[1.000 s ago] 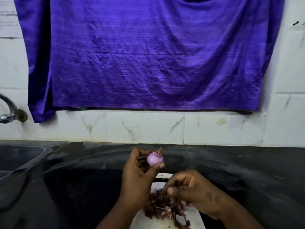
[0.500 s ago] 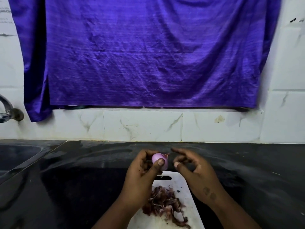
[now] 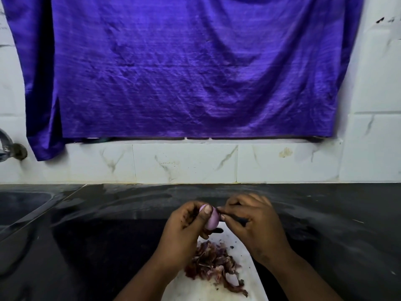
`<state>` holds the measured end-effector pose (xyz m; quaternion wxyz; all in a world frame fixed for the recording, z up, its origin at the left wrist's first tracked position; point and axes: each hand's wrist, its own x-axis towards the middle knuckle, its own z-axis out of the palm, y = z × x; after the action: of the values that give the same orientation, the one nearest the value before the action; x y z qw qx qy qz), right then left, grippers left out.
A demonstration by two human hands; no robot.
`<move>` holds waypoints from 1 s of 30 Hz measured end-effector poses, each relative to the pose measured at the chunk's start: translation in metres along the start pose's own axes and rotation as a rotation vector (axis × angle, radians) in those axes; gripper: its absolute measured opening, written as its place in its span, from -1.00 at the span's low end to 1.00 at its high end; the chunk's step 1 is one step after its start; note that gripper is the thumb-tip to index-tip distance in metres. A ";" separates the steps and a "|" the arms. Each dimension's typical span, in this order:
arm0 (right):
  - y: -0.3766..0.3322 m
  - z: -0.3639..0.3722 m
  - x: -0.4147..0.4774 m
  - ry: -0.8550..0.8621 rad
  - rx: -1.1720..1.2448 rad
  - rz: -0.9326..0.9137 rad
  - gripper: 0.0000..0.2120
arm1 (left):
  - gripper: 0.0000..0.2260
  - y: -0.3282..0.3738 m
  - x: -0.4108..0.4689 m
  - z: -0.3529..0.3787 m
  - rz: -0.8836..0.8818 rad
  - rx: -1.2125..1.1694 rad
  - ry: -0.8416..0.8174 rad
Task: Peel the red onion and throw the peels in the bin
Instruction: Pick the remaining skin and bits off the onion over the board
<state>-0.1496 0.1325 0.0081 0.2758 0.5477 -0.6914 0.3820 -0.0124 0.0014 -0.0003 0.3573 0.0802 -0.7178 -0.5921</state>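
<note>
Left hand clamps onion above board; right hand pinches skin at tip. Pull along bulb, drop onto peels.

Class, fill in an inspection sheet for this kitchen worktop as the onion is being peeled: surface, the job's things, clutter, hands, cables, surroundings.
Surface: dark countertop, white cutting board on it.
Job's things: red onion, held above the board; peels heaped on the board; no bin in view.
Clutter: nothing seen.
Hands: left hand grips the onion; right hand pinches at its end.
Cables: nothing seen.
Surroundings: purple cloth on a tiled wall; tap and sink at left.
</note>
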 end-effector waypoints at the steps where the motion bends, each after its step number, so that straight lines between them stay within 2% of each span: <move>1: 0.000 0.000 0.000 -0.005 -0.025 -0.020 -0.89 | -0.70 0.000 0.000 -0.001 -0.005 -0.003 0.002; 4: -0.006 0.000 0.001 -0.008 -0.089 -0.056 -0.96 | -0.68 0.001 0.000 -0.003 -0.013 0.011 -0.014; 8: -0.013 0.002 0.001 -0.031 -0.178 -0.053 -0.88 | -0.69 0.001 0.000 -0.006 -0.029 0.020 -0.042; 13: -0.014 0.002 0.001 -0.100 -0.090 0.060 -0.85 | -0.73 0.002 -0.002 -0.006 -0.022 0.060 -0.120; 19: -0.013 -0.001 0.002 -0.209 0.425 0.460 -0.89 | -0.72 0.006 -0.002 -0.010 0.021 0.100 -0.212; 25: -0.011 -0.002 0.003 -0.223 0.853 0.770 -0.81 | -0.73 0.003 -0.001 -0.011 -0.035 0.014 -0.181; 28: -0.012 -0.001 0.001 -0.295 1.190 1.004 -0.81 | -0.75 0.002 -0.001 -0.009 -0.054 -0.027 -0.180; 30: -0.013 0.004 -0.001 -0.298 1.319 1.098 -0.81 | -0.75 0.001 -0.001 -0.007 -0.061 -0.043 -0.165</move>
<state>-0.1367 0.1289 0.0081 -0.4144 0.2293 -0.5242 0.7078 -0.0074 -0.0034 0.0009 0.2802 0.0455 -0.7293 -0.6225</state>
